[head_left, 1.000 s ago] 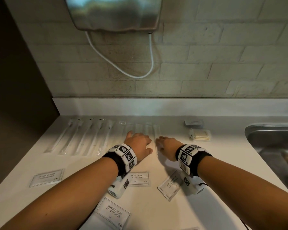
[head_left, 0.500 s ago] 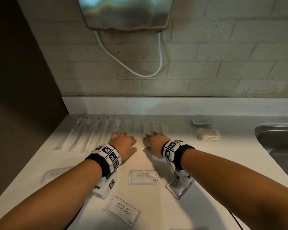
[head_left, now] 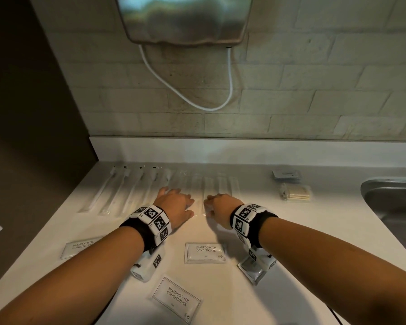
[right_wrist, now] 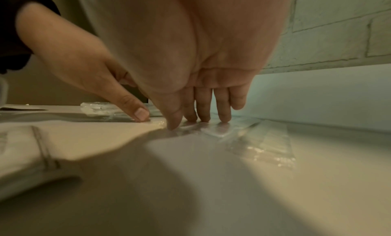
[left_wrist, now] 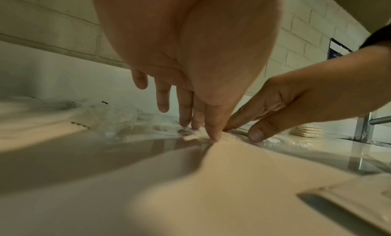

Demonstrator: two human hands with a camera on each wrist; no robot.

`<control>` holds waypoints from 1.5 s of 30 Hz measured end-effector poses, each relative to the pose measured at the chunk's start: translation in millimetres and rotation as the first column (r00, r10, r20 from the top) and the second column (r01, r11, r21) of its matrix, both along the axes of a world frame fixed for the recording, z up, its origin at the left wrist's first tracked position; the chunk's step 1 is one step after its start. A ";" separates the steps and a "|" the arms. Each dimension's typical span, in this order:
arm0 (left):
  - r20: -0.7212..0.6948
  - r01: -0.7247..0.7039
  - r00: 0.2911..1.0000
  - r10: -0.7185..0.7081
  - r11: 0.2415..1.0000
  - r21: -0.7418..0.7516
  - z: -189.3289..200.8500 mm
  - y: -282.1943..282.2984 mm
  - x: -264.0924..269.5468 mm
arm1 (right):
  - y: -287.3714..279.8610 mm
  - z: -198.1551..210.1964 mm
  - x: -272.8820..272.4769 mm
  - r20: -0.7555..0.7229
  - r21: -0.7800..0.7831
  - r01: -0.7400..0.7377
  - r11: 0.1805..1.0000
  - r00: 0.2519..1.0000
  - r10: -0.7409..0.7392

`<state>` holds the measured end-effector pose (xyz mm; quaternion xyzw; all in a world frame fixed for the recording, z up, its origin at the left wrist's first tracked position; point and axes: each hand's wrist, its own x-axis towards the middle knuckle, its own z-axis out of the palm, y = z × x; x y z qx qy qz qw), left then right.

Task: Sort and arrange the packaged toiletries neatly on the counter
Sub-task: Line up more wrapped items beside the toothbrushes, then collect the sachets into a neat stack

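Evidently squaring the row at frame centre: left hand (head_left: pixel 174 205) and right hand (head_left: pixel 217 209), fingers flat, press clear sleeves (head_left: pixel 220 186); gripping nothing.

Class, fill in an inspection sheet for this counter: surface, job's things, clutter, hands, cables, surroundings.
Surface: white counter, lit patch in the middle.
Job's things: clear long packets in a back row; shampoo sachets scattered in front; cotton bud pack at right.
Clutter: nothing seen.
Hands: left hand and right hand press straight fingers on the packets.
Cables: white cable looping under the wall unit.
Surroundings: brick wall, steel sink.
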<state>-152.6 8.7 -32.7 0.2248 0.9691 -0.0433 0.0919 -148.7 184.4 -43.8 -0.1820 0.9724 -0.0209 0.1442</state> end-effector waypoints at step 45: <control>0.350 -0.317 0.926 0.140 0.791 0.523 3.7 -60.8 178.2 | -6.6 46.4 155.2 0.069 -0.418 0.107 0.902 0.994 -0.086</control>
